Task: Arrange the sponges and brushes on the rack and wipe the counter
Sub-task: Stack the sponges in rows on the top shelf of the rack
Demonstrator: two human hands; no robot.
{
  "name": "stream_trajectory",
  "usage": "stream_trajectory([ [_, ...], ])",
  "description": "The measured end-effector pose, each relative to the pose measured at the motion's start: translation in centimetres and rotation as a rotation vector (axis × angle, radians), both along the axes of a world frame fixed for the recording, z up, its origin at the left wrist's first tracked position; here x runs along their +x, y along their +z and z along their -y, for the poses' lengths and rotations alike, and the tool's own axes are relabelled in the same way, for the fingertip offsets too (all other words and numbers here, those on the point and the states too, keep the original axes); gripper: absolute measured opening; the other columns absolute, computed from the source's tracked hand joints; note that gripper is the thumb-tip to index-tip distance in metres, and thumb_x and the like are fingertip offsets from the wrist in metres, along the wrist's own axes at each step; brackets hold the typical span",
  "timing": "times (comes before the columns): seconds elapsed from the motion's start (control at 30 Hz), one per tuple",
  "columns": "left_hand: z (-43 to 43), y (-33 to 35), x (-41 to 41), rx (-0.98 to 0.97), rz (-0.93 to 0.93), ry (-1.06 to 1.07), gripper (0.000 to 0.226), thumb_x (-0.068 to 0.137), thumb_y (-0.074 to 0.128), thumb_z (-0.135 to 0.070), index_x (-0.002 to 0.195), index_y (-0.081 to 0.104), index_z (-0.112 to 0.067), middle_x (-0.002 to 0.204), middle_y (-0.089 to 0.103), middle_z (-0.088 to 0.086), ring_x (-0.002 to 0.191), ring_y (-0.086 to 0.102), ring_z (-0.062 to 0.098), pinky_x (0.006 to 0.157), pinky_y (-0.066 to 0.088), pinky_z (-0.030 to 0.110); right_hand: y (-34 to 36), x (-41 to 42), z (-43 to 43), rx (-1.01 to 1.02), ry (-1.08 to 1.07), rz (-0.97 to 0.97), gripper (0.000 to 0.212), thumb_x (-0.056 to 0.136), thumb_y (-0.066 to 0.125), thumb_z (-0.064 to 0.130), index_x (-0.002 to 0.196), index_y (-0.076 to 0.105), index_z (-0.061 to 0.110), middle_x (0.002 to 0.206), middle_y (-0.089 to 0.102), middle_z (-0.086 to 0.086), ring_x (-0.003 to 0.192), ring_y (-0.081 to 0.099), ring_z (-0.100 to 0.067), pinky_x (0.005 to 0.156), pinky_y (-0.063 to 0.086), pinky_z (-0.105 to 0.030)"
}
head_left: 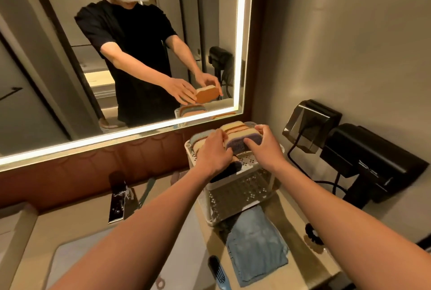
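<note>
A white perforated rack (245, 187) stands on the beige counter against the mirror wall. On its top shelf lie several layered sponges in a row (235, 130). My right hand (263, 144) grips the purple-bottomed sponge (240, 145) at the right of the row, thumb in front and fingers over its far side. My left hand (213, 152) touches the same stack from the left with straight fingers. A dark brush (225, 171) lies on the shelf under my left wrist. A blue and black brush (219, 271) lies on the counter near the front edge.
A folded blue cloth (256, 243) lies on the counter in front of the rack. A sink basin (77, 264) and chrome tap (119, 198) sit to the left. A black wall hairdryer (373, 164) and socket cover (310, 124) hang on the right wall. A black hair tie (313, 236) lies nearby.
</note>
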State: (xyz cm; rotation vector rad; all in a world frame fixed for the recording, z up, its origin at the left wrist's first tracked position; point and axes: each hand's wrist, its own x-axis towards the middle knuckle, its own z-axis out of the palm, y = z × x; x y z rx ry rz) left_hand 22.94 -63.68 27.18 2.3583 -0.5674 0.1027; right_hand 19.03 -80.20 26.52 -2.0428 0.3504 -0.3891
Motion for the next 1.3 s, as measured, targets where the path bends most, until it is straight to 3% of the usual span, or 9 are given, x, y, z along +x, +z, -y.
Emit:
stream_trajectory([
  [0.17, 1.9, -1.4, 0.7, 0.095, 0.006, -0.014, 0.039, 0.091, 0.060, -0.028, 0.128, 0.054, -0.016, 0.124, 0.064, 0.005, 0.111, 0.059, 0.022, 0.095, 0.049, 0.039, -2.0, 1.6, 1.8, -0.034, -0.005, -0.047, 0.052, 0.098, 0.062, 0.020, 0.144, 0.038, 0.016, 0.138, 0.053, -0.006, 0.118, 0.053, -0.014, 0.063, 0.042, -0.008],
  [0.23, 2.3, -1.9, 0.8, 0.119, 0.024, -0.009, 0.042, 0.094, 0.057, -0.026, 0.134, 0.053, -0.017, 0.125, 0.065, 0.006, 0.113, 0.060, 0.023, 0.094, 0.048, 0.038, -2.8, 2.3, 2.3, -0.026, 0.000, -0.059, 0.053, 0.099, 0.060, 0.018, 0.146, 0.035, 0.016, 0.140, 0.051, -0.007, 0.123, 0.053, -0.017, 0.073, 0.049, -0.012],
  [0.33, 2.9, -2.2, 0.9, 0.129, 0.029, -0.012, 0.041, 0.097, 0.053, -0.025, 0.137, 0.052, -0.017, 0.125, 0.066, 0.006, 0.114, 0.061, 0.024, 0.099, 0.047, 0.040, -3.8, 3.4, 2.8, -0.019, 0.008, -0.063, 0.055, 0.099, 0.058, 0.017, 0.148, 0.033, 0.016, 0.142, 0.049, -0.008, 0.125, 0.052, -0.020, 0.095, 0.054, -0.032],
  [0.47, 3.4, -2.9, 1.3, 0.130, 0.025, -0.001, 0.037, 0.095, 0.053, -0.028, 0.132, 0.056, -0.020, 0.118, 0.068, 0.003, 0.110, 0.062, 0.022, 0.102, 0.045, 0.048, -4.8, 4.2, 3.2, -0.019, 0.052, -0.074, 0.054, 0.098, 0.057, 0.020, 0.147, 0.034, 0.019, 0.140, 0.049, -0.007, 0.126, 0.053, -0.022, 0.099, 0.054, -0.042],
  [0.63, 3.7, -3.6, 1.3, 0.153, 0.062, 0.025, 0.037, 0.094, 0.051, -0.028, 0.130, 0.057, -0.021, 0.119, 0.066, 0.001, 0.117, 0.057, 0.022, 0.110, 0.034, 0.053, -5.2, 4.9, 3.7, -0.026, 0.067, -0.076, 0.052, 0.098, 0.057, 0.018, 0.146, 0.035, 0.018, 0.138, 0.048, -0.008, 0.122, 0.054, -0.021, 0.094, 0.055, -0.035],
  [0.83, 4.0, -4.0, 0.9, 0.218, 0.060, 0.002, 0.034, 0.095, 0.049, -0.029, 0.127, 0.057, -0.022, 0.125, 0.062, 0.000, 0.121, 0.052, 0.021, 0.114, 0.024, 0.055, -5.8, 4.9, 4.0, -0.052, 0.086, -0.100, 0.051, 0.096, 0.057, 0.019, 0.143, 0.036, 0.020, 0.135, 0.048, -0.007, 0.119, 0.054, -0.021, 0.097, 0.054, -0.043],
  [1.1, 4.0, -5.2, 0.7, 0.352, 0.100, -0.016, 0.038, 0.101, 0.039, -0.038, 0.130, 0.057, -0.020, 0.138, 0.053, 0.001, 0.134, 0.042, 0.021, 0.118, 0.014, 0.059, -6.0, 5.1, 4.0, -0.113, 0.107, -0.135, 0.052, 0.096, 0.056, 0.014, 0.145, 0.037, 0.015, 0.134, 0.054, -0.010, 0.119, 0.055, -0.024, 0.097, 0.052, -0.039],
  [1.3, 4.0, -5.4, 0.5, 0.414, 0.089, -0.048, 0.042, 0.102, 0.036, -0.040, 0.137, 0.053, -0.025, 0.154, 0.033, -0.001, 0.143, 0.029, 0.022, 0.118, 0.009, 0.065, -6.2, 5.0, 3.8, -0.241, 0.148, -0.171, 0.057, 0.100, 0.050, 0.015, 0.153, 0.030, 0.009, 0.153, 0.034, -0.010, 0.136, 0.041, -0.027, 0.112, 0.040, -0.039],
])
